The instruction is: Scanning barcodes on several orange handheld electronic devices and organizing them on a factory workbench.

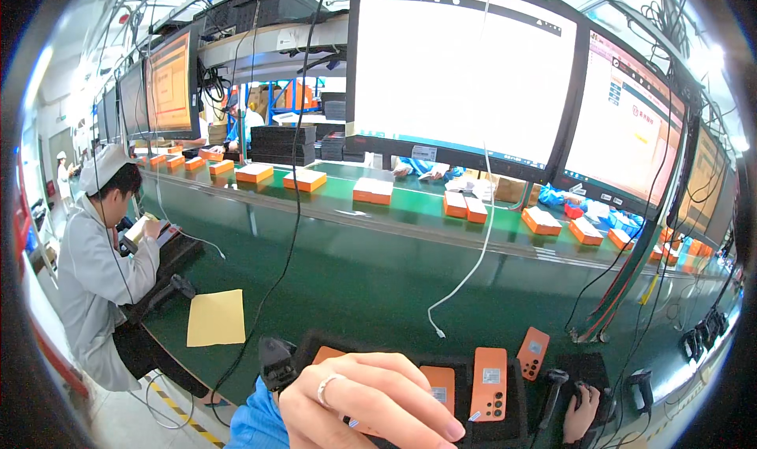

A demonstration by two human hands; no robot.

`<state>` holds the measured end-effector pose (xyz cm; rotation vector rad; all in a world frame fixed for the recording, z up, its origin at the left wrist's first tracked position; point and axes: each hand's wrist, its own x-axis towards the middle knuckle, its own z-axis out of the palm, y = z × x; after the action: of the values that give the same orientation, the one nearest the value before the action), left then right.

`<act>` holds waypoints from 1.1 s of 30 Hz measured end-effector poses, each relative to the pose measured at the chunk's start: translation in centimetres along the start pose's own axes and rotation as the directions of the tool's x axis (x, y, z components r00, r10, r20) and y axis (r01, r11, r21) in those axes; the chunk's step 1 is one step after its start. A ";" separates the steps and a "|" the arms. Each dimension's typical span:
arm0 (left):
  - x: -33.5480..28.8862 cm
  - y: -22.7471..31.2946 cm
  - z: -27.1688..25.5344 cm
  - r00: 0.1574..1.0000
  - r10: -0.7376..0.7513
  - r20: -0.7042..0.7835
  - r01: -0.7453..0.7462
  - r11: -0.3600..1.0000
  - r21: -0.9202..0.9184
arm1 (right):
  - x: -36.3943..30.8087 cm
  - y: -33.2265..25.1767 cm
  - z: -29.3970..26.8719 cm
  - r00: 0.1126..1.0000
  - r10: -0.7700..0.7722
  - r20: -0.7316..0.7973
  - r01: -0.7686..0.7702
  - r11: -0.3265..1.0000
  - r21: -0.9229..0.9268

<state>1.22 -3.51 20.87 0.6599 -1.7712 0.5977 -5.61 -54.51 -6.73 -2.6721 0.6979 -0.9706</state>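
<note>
My left hand (367, 398), with a ring on one finger and a blue sleeve (260, 419), reaches over a black tray (514, 406) of orange phones. Its fingers stretch to the right; the palm and thumb are hidden. Partly behind it lie an orange phone (330, 353) and another labelled phone (439, 380). Right of those, a phone (489, 386) with several camera lenses faces back-up in the tray. One more phone (534, 353) rests tilted at the tray's far right corner. On a black pad (590, 367), my right hand (581, 417) curls over a dark mouse (585, 391).
Black scanners (277, 362) (554, 390) (640, 387) stand around the tray. Cables hang over the green bench (339, 275), one white cable (461, 283) reaching its surface. Orange-and-white boxes (372, 190) line the conveyor behind, below monitors (465, 70). A seated co-worker (102, 268) is at left, near yellow paper (216, 318).
</note>
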 end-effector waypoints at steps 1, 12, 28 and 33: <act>0.1 0.6 0.4 0.996 -0.081 -0.046 0.083 0.996 0.039 | -0.1 0.1 -0.1 1.000 -0.009 -0.012 0.010 1.000 0.003; 0.3 1.4 0.5 0.994 0.086 0.067 -0.107 0.879 0.465 | -0.2 -1.9 -1.4 0.997 -0.057 -0.054 0.060 0.997 0.054; 0.2 0.0 0.4 0.996 0.004 -0.088 -0.002 1.000 0.027 | -0.4 -2.1 -1.8 0.999 -0.046 -0.014 0.046 0.999 0.010; 0.9 1.0 -0.7 0.998 -0.013 0.068 -0.002 0.977 0.214 | -0.5 -1.2 -1.6 0.997 -0.068 -0.032 0.069 0.997 0.039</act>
<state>0.75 -2.49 21.88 0.8422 -1.7830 0.7772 -6.52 -53.32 -5.39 -2.6678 0.5902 -1.0339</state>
